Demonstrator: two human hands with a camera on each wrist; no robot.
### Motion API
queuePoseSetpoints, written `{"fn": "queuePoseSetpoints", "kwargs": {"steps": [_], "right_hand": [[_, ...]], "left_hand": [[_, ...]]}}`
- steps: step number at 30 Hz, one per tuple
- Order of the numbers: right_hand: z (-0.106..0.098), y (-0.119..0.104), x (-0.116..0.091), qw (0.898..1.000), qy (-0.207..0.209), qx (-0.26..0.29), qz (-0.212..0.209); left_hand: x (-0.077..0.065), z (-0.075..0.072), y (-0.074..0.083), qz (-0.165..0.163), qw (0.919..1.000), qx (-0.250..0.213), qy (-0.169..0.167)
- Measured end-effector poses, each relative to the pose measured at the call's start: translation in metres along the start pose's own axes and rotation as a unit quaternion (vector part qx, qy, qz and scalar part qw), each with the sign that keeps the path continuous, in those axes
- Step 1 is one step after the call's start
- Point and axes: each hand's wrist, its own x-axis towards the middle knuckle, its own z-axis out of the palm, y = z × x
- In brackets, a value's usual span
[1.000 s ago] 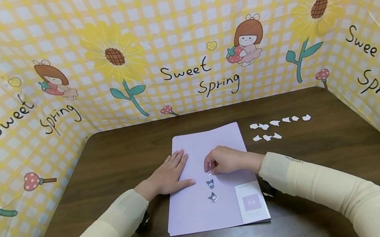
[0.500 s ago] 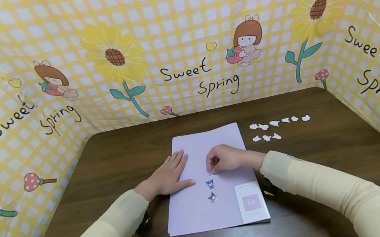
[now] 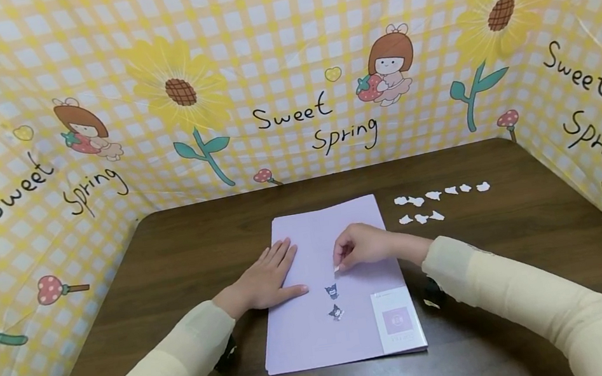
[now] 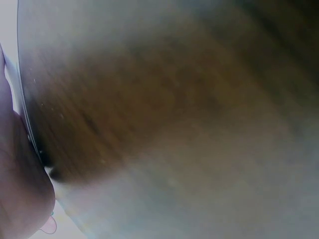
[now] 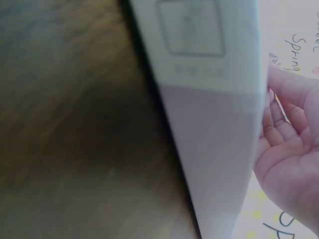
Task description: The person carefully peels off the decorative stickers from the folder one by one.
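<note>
A lilac folder [image 3: 305, 341] lies flat on the table, with a white label [image 3: 398, 344] at its near right corner. My left hand [image 3: 267, 276] rests on its left edge, fingers straight. Above the folder's middle, my right hand [image 3: 363, 245] pinches a small pale sticker [image 3: 337, 269] between thumb and fingertips; most of it is hidden. Just below lie a cartoon sticker [image 3: 331, 291] and a second cartoon sticker [image 3: 336, 313], one under the other. In the right wrist view, the thumb and curled fingers show beyond the folder's edge.
To the right of the folder, several small white cut-out pieces [image 3: 434, 196] lie in two rows on the dark wooden table [image 3: 187, 242]. A yellow checked cloth [image 3: 283, 62] with flowers and lettering stands around the back and sides.
My right hand has shifted a little to the right, drawing the pinched sticker slightly away from the cartoon stickers. My left hand stays in place.
</note>
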Motion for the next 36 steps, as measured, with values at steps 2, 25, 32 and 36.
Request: {"fn": "queuePoseSetpoints", "kwargs": {"steps": [2, 25, 32, 36], "right_hand": [[-0.003, 0.001, -0.004, 1.000, 0.006, 0.001, 0.007], [-0.045, 0.033, -0.057, 0.981, 0.127, 0.115, 0.091], [-0.060, 0.047, -0.079, 0.977, 0.144, 0.124, 0.096], [-0.071, 0.056, -0.093, 0.976, 0.156, 0.113, 0.104]], "left_hand": [[0.000, -0.001, 0.000, 0.001, 1.0000, -0.002, 0.000], [-0.001, -0.002, 0.000, 0.007, 1.0000, -0.006, 0.004], [-0.001, 0.000, -0.001, 0.008, 0.9999, -0.008, 0.009], [0.000, 0.001, -0.001, 0.013, 0.9998, -0.007, 0.013]]}}
